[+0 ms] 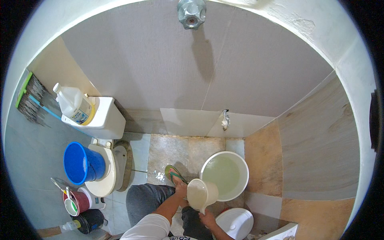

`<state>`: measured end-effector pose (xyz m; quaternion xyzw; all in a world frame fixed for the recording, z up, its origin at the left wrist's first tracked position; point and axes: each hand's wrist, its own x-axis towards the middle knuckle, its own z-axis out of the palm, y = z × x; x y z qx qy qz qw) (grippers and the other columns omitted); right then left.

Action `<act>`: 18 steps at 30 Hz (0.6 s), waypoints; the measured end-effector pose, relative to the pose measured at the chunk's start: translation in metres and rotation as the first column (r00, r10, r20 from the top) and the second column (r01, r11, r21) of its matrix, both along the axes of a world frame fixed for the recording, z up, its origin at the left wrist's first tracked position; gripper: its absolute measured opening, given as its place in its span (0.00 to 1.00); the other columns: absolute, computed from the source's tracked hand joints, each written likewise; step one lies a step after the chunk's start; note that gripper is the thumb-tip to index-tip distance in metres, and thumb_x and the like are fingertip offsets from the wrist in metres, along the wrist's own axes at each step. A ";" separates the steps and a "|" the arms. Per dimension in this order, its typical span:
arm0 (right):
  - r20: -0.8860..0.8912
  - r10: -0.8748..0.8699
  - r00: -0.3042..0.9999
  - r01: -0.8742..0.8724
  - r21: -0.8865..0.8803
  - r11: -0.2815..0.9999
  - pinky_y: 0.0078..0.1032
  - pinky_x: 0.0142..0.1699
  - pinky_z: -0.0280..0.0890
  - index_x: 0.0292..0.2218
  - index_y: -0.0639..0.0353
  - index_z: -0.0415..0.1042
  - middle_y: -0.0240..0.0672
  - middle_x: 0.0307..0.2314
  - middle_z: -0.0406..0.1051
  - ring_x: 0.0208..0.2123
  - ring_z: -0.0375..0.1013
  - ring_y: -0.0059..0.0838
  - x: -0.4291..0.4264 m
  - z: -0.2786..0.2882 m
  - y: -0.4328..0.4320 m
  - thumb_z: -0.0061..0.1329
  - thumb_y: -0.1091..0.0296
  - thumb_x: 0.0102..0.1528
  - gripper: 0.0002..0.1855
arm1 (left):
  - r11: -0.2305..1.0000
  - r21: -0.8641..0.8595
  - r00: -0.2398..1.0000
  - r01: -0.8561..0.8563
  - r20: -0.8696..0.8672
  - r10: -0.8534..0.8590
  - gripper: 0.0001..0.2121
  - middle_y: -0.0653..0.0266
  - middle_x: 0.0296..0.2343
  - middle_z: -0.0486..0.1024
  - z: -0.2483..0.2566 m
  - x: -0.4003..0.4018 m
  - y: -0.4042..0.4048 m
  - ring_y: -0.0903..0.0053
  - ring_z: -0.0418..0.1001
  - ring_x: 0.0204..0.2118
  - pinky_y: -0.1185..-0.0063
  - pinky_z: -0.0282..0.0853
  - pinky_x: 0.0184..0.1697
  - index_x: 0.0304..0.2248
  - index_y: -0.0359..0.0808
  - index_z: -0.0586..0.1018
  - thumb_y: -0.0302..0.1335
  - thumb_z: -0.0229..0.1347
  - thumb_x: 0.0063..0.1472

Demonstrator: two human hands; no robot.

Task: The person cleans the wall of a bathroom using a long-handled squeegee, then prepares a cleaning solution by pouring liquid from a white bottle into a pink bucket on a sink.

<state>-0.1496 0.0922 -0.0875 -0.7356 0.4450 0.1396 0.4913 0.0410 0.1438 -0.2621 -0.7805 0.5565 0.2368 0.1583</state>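
My right hand (207,218) grips the handle of a cream plastic dipper (212,192). The dipper is tilted with its mouth toward my left hand (181,191), which is low by its rim, over my lower leg. Part of that hand is hidden, so I cannot tell whether it holds anything. Just beyond the dipper stands a round white tub (246,177) with cloudy greenish water (223,172) in it. My foot in a green flip-flop (169,168) rests on the tiled floor (168,147), where a wet patch shines.
To the left, a blue bucket (72,163) sits on the closed toilet lid (103,187). A cleaner jug (72,102) stands on the cistern (115,121), beside an upturned broom (33,96). A white-lidded container (235,223) is close on my right. A tap (225,120) juts from the wall.
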 end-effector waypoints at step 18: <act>-0.038 -0.645 0.763 0.581 0.476 0.660 0.24 0.19 0.62 0.32 0.63 0.61 0.38 0.18 0.65 0.16 0.66 0.29 -0.019 -0.094 -0.088 0.39 0.61 0.51 0.13 | 0.981 0.192 0.979 0.002 -0.202 0.037 0.18 0.62 0.39 0.69 0.111 0.110 -0.032 0.64 0.63 0.45 0.55 0.47 0.47 0.35 0.42 0.76 0.40 0.48 0.44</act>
